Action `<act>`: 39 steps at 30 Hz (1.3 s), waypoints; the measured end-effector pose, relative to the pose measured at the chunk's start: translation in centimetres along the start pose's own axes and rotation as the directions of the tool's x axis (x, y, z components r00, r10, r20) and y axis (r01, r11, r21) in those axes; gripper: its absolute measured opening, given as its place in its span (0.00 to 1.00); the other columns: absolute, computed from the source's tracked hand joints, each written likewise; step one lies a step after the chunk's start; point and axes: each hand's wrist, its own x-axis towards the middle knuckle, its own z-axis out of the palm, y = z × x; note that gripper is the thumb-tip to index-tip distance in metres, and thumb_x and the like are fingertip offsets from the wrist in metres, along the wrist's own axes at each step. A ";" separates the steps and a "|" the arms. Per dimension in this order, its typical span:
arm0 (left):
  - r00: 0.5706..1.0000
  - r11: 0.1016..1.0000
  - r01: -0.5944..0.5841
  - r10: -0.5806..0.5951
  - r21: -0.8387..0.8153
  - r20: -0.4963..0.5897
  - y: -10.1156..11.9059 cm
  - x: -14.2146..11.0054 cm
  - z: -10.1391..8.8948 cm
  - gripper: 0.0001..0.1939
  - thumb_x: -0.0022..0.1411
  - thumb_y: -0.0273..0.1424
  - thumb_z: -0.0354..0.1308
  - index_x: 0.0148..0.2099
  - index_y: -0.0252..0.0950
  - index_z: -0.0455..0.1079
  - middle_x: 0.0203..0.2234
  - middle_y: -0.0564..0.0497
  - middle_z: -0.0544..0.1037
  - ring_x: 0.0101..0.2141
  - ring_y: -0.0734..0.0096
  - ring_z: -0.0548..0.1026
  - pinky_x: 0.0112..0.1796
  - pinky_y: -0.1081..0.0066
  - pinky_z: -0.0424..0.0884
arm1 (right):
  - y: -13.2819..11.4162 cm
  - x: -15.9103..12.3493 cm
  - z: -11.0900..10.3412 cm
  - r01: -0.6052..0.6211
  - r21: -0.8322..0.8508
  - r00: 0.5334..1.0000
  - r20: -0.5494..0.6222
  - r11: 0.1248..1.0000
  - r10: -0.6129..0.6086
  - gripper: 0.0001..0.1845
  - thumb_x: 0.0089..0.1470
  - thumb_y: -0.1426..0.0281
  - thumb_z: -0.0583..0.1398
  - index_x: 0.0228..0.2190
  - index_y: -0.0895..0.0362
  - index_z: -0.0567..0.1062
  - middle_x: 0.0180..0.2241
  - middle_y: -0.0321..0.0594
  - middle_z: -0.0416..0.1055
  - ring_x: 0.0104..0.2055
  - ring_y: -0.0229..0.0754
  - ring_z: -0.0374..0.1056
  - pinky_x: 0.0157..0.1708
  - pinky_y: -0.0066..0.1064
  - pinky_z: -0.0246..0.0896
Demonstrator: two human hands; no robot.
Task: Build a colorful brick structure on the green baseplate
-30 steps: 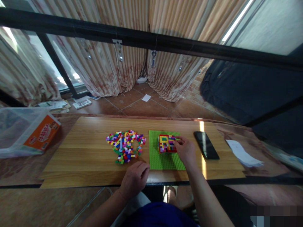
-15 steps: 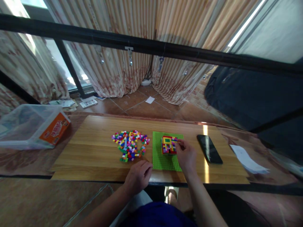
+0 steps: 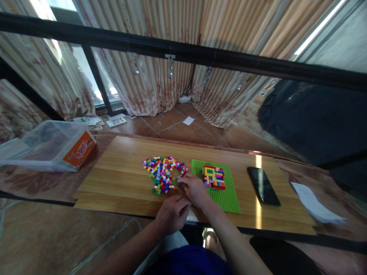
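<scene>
A loose pile of small coloured toy bricks (image 3: 163,173) lies left of the table's middle. At the pile's right edge is my right hand (image 3: 196,190), its fingertips drawn together among the bricks; whatever they pinch is too small to make out. My left hand (image 3: 173,214) rests by the table's front edge, just below the pile, fingers curled in and their inside hidden. Right of my right hand lies a green studded baseplate (image 3: 225,200). On it stands a low block built of many-coloured bricks (image 3: 215,177), with a small yellow square outline on top.
A black phone (image 3: 263,186) lies on the wooden tabletop (image 3: 114,172), right of the baseplate. White papers (image 3: 315,202) sit beyond the right end. A clear plastic box (image 3: 54,145) with an orange label is at the left. A dark metal bar (image 3: 183,53) crosses ahead.
My right hand has left the brick block and moved left to the edge of the loose pile. My left hand has hardly moved. The whole view has turned slightly left.
</scene>
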 end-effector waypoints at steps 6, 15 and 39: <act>1.000 1.000 -0.006 0.006 0.029 0.006 -0.1 -0.1 0.2 0.06 0.61 0.23 0.51 0.35 0.35 0.68 0.28 0.49 0.74 0.31 0.69 0.72 0.32 0.71 0.67 | 0.4 0.1 0.3 -0.002 -0.006 1.000 0.011 1.000 0.002 0.11 0.56 0.79 0.57 0.34 0.55 0.77 0.35 0.39 0.72 0.39 0.38 0.67 0.40 0.26 0.60; 1.000 0.998 -0.007 0.006 0.057 0.029 -0.1 0.0 0.2 0.06 0.61 0.23 0.50 0.35 0.35 0.67 0.28 0.49 0.74 0.31 0.69 0.72 0.33 0.71 0.66 | 0.4 0.5 0.5 -0.010 -0.071 0.999 0.050 0.997 0.014 0.09 0.56 0.77 0.58 0.36 0.55 0.77 0.37 0.39 0.72 0.40 0.39 0.67 0.42 0.27 0.59; 0.999 0.999 0.008 -0.007 0.035 -0.037 -0.3 -0.1 0.5 0.07 0.63 0.23 0.51 0.37 0.36 0.69 0.28 0.49 0.73 0.32 0.69 0.72 0.34 0.70 0.68 | 6.7 -5.9 -6.8 -0.471 0.056 0.731 -0.535 0.881 0.424 0.15 0.54 0.64 0.55 0.34 0.57 0.79 0.35 0.44 0.77 0.35 0.45 0.72 0.35 0.33 0.63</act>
